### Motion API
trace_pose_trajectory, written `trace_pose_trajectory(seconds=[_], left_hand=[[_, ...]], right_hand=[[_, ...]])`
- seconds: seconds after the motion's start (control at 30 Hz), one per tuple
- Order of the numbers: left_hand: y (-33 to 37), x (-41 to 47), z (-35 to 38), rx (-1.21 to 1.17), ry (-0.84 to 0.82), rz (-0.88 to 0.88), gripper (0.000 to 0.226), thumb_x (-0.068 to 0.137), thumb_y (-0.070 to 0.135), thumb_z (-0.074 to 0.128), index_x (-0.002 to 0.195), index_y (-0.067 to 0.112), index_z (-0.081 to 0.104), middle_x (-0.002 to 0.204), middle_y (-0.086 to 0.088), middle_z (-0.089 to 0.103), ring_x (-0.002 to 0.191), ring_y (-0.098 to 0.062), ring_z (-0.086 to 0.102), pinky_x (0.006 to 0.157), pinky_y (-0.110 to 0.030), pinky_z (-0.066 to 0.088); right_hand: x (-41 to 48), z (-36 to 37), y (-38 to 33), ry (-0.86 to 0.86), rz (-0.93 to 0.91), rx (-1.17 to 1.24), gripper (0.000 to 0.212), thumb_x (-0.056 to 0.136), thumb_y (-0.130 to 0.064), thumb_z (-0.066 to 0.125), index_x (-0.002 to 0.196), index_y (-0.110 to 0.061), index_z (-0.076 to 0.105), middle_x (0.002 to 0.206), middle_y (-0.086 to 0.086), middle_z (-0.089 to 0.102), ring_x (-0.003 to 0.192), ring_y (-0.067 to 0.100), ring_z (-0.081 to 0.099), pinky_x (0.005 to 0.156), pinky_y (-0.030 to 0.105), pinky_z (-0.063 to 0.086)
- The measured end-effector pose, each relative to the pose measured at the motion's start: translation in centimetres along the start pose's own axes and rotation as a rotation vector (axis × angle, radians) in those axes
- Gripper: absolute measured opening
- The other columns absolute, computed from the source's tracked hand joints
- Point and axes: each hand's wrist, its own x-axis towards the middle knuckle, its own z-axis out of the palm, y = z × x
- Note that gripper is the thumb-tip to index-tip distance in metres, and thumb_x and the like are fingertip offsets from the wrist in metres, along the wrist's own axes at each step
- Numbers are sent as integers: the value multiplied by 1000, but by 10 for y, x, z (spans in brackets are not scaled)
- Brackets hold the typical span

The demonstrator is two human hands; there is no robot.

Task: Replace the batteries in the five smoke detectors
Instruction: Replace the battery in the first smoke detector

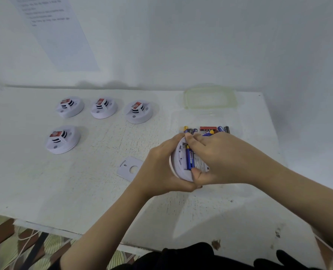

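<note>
My left hand point(161, 166) grips a white round smoke detector point(178, 162), turned back side up above the table. A blue battery point(189, 159) lies in its open compartment. My right hand point(216, 158) covers the detector's right half, with its fingers and thumb curled at the battery's two ends. The detector's flat white back plate point(129, 168) lies on the table just left of my hands. Several other smoke detectors stand face up at the left: three in a back row point(70, 106) point(103, 108) point(138, 111) and one in front point(63, 139).
Behind my hands, a clear plastic box point(237, 131) holds several loose batteries point(204, 130). Its clear green-rimmed lid point(209, 97) lies farther back. The white table point(84, 191) ends near me, over a patterned floor. A printed sheet point(52, 30) hangs on the wall.
</note>
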Motion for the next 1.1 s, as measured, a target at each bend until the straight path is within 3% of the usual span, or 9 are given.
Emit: trace_pose_trajectory(seconds=[0.17,0.23,0.3,0.4,0.47,0.6,0.77,0.9,1.1], left_hand=[[2,1,-1,-16,27,23,83,57,24,92,127,1,53,110,0,65,101,-14,64,85,-27,54],[4,0,-2,-38,62,43,84,57,25,90,128,4,51,110,1,65,100,-12,64,84,-21,53],[4,2,-4,-34,96,64,87,56,24,90,130,5,49,111,0,64,101,-12,64,84,-20,52],[4,6,-5,18,104,93,90,56,24,93,131,1,49,114,-3,65,103,-14,64,86,-21,53],[6,8,-4,25,102,96,90,57,25,92,131,1,49,113,-3,65,102,-14,64,86,-20,53],[8,8,-1,23,110,120,86,57,27,92,130,10,48,111,3,64,99,-7,63,84,-15,51],[16,9,5,4,166,144,78,59,26,86,127,17,50,107,10,62,94,-5,63,79,-18,51],[13,8,11,26,163,138,79,59,27,84,129,7,52,109,5,63,97,-10,63,79,-29,55],[9,11,17,44,167,148,75,61,23,87,125,-1,55,107,0,64,96,-9,63,80,-26,54]], right_hand=[[2,3,2,60,11,83,72,77,-44,38,126,6,53,111,25,65,69,29,68,53,36,56],[0,2,4,117,53,213,70,78,-50,38,130,-8,54,126,15,61,94,22,68,69,32,57],[-5,5,7,172,145,417,65,79,-54,40,136,-23,49,139,2,51,123,11,53,91,30,50],[-7,13,3,290,235,677,52,83,-47,51,133,-31,49,139,-4,51,134,4,37,104,35,42],[-7,17,-1,361,285,757,45,85,-44,50,127,-29,54,138,-2,52,133,3,38,103,35,43],[-6,18,-10,460,368,842,26,87,-31,54,112,-29,60,130,-5,57,125,0,44,96,17,44],[4,21,-26,578,523,842,18,83,-24,58,98,-16,62,105,-16,59,103,7,56,84,18,44],[8,20,-32,676,577,808,11,76,-17,61,85,-12,58,90,-4,61,85,10,56,73,21,44],[8,15,-27,589,616,759,9,73,-23,61,76,-20,53,74,-6,60,72,8,53,62,16,41]])
